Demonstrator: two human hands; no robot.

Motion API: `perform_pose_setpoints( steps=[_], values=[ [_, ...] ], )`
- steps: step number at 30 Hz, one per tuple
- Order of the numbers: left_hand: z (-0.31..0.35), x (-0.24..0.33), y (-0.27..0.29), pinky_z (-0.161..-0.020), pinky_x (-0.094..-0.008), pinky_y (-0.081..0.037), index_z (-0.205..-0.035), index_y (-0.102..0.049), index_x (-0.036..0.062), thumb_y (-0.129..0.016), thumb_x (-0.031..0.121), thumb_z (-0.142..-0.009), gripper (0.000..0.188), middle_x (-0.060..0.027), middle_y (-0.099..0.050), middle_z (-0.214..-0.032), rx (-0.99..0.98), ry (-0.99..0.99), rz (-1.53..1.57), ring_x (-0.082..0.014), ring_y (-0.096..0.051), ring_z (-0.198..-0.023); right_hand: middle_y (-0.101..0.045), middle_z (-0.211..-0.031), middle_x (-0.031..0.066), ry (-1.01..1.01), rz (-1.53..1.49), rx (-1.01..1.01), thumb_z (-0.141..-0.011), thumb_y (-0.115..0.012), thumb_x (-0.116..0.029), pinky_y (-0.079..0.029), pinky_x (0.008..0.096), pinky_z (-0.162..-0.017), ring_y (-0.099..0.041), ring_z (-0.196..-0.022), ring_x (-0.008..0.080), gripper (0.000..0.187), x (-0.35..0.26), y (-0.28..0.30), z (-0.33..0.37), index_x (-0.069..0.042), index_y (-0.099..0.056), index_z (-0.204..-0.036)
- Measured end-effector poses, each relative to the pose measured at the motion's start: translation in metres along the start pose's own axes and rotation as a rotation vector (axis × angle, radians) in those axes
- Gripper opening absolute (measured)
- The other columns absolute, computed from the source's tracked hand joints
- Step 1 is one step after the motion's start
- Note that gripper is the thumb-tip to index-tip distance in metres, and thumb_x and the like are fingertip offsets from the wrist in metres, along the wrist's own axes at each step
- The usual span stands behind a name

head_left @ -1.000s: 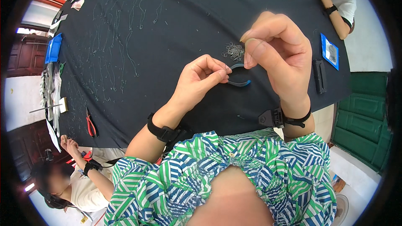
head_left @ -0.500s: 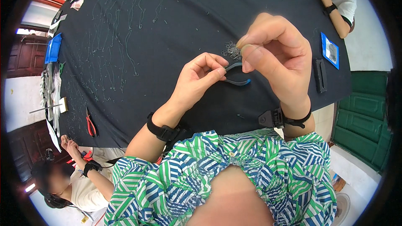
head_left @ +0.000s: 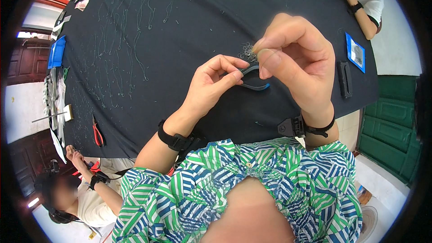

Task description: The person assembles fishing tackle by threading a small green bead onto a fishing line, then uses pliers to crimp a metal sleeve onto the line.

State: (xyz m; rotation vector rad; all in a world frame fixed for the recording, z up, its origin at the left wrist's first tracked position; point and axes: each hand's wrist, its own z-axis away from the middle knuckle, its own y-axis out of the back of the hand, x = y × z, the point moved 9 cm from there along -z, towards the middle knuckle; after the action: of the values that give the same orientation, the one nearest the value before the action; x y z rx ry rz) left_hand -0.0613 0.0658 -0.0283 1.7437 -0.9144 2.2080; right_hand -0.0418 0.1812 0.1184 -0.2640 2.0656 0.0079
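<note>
Pliers (head_left: 254, 82) with dark handles tipped in blue sit at centre frame, gripped by the left hand (head_left: 211, 85), whose thumb and index finger close narrowly around the handle end. Right hand (head_left: 294, 60) is raised above and to the right of the tool; its thumb and forefinger are pinched shut on a small thin wire ring (head_left: 265, 53), barely visible against the skin. Compared with the earlier frames, the right hand has lifted away from the pliers, so that a gap now shows between its fingertips and the tool; the left hand has kept its hold and place. Behind the fingers, a small heap of metal rings (head_left: 246, 51) lies on the black tablecloth (head_left: 180, 40). Red-handled pliers (head_left: 97, 132) lie at the lower left edge of the cloth, a blue tray (head_left: 56, 51) at the upper left.
</note>
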Motion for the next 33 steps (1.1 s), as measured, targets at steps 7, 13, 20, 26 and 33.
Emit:
perform_pose_setpoints(
  steps=[7, 13, 20, 26, 33],
  values=[
    [0.0024, -0.0011, 0.0028, -0.08, -0.0261, -0.052, -0.088, -0.06, 0.0017, -0.064, 0.006, -0.09, 0.006, -0.0087, -0.062, -0.099, -0.014, 0.009, 0.036, -0.0114, -0.06, -0.084, -0.058, -0.086, 0.0088, -0.009, 0.027, 0.007, -0.086, -0.058, 0.005, -0.047, 0.0192, -0.06, -0.057, -0.066, 0.0073, 0.008, 0.0015, 0.0002, -0.0003, 0.003, -0.059, -0.095],
    [0.0023, -0.0015, 0.0024, -0.079, -0.026, -0.053, -0.088, -0.06, 0.0018, -0.064, 0.005, -0.09, 0.006, -0.0085, -0.062, -0.098, -0.02, 0.017, 0.025, -0.0117, -0.06, -0.083, -0.058, -0.085, 0.0085, 0.018, 0.021, 0.002, -0.086, -0.058, 0.006, -0.048, 0.0198, -0.059, -0.057, -0.066, 0.0076, 0.009, 0.0021, 0.0024, -0.0002, 0.003, -0.059, -0.095],
    [0.0009, -0.0042, 0.0012, -0.079, -0.026, -0.053, -0.088, -0.06, 0.0015, -0.064, 0.006, -0.089, 0.006, -0.0084, -0.061, -0.102, -0.01, 0.02, 0.028, -0.0109, -0.06, -0.085, -0.058, -0.086, 0.0089, -0.013, -0.037, 0.016, -0.086, -0.058, 0.006, -0.048, 0.0196, -0.059, -0.057, -0.066, 0.0075, 0.01, 0.0014, 0.0005, 0.0003, 0.003, -0.06, -0.095],
    [0.001, -0.0047, -0.0007, -0.079, -0.0259, -0.052, -0.088, -0.06, 0.0013, -0.064, 0.005, -0.089, 0.006, -0.0084, -0.06, -0.103, -0.021, 0.043, 0.013, -0.0106, -0.059, -0.086, -0.059, -0.087, 0.0094, -0.012, -0.034, 0.008, -0.086, -0.058, 0.006, -0.048, 0.0192, -0.059, -0.058, -0.066, 0.0071, 0.009, 0.0014, -0.0005, 0.0, 0.004, -0.06, -0.095],
    [0.0018, -0.0032, -0.003, -0.079, -0.0257, -0.052, -0.089, -0.06, 0.0015, -0.065, 0.003, -0.088, 0.006, -0.0077, -0.06, -0.102, -0.031, 0.042, 0.03, -0.0105, -0.059, -0.087, -0.059, -0.088, 0.0092, -0.001, -0.043, -0.01, -0.086, -0.06, 0.005, -0.048, 0.0183, -0.06, -0.058, -0.067, 0.0063, 0.009, 0.0016, -0.0029, 0.0006, 0.003, -0.06, -0.095]
  ],
)
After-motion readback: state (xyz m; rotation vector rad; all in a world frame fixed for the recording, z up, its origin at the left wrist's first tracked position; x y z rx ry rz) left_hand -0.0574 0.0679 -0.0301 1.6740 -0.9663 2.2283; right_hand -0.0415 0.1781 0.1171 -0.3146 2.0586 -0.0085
